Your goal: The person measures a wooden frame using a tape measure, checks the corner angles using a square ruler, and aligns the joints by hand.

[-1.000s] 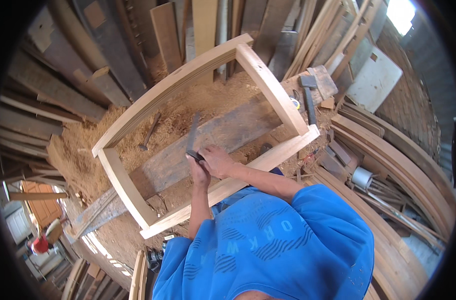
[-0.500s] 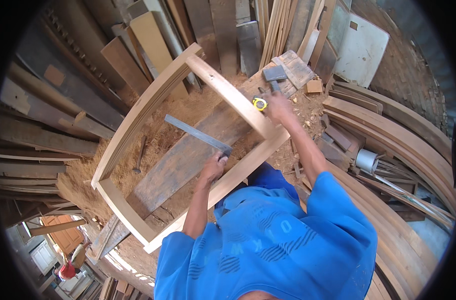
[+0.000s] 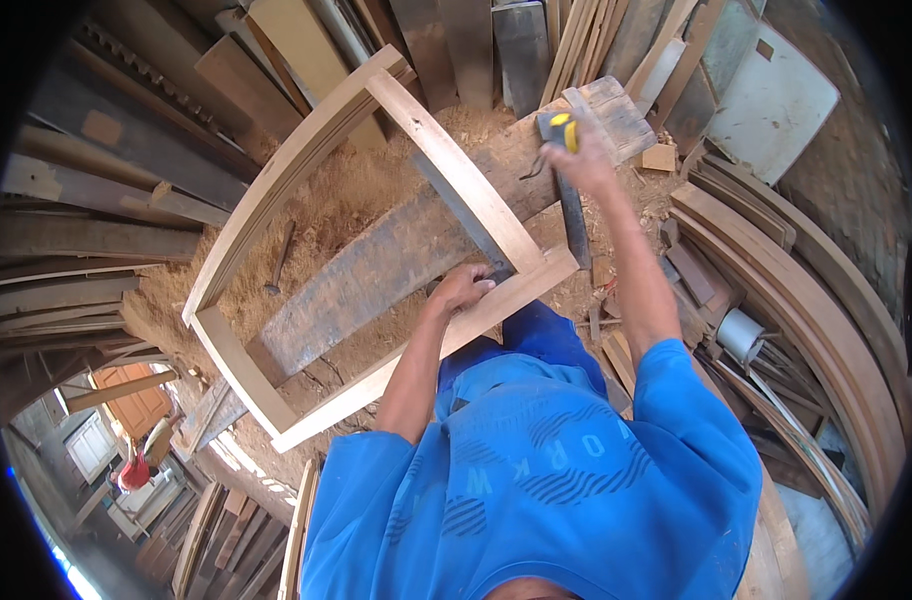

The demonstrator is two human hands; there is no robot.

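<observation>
Head view, looking down on a woodworking area. A pale rectangular wooden frame point(image 3: 376, 250) lies tilted across a long, weathered dark plank point(image 3: 376, 270) that rests on a bed of sawdust point(image 3: 326, 200). The frame's right corner joint sits just beyond the person's blue-clad knee.

The left hand point(image 3: 463, 288) is closed over the near rail of the frame close to that corner, fingers curled on the wood, and presses on the end of a flat grey metal square point(image 3: 466, 220) whose blade runs up and to the left along the inner edge of the frame's right-hand rail.

The right hand point(image 3: 581, 160) is raised farther away and to the right, gripping a tool with a yellow and black handle point(image 3: 566, 130); its head lies over a grey, worn block of wood point(image 3: 616, 115) at the far end of the plank. Whether the tool touches the block cannot be told.

A small dark tool point(image 3: 279, 260) lies on the sawdust inside the frame's left half, well apart from both hands. Stacked boards point(image 3: 96, 200) line the left and far sides; curved wooden strips point(image 3: 816, 320) lie on the right, with a white roll point(image 3: 741, 335) near them. The person wears a blue shirt point(image 3: 536, 480).
</observation>
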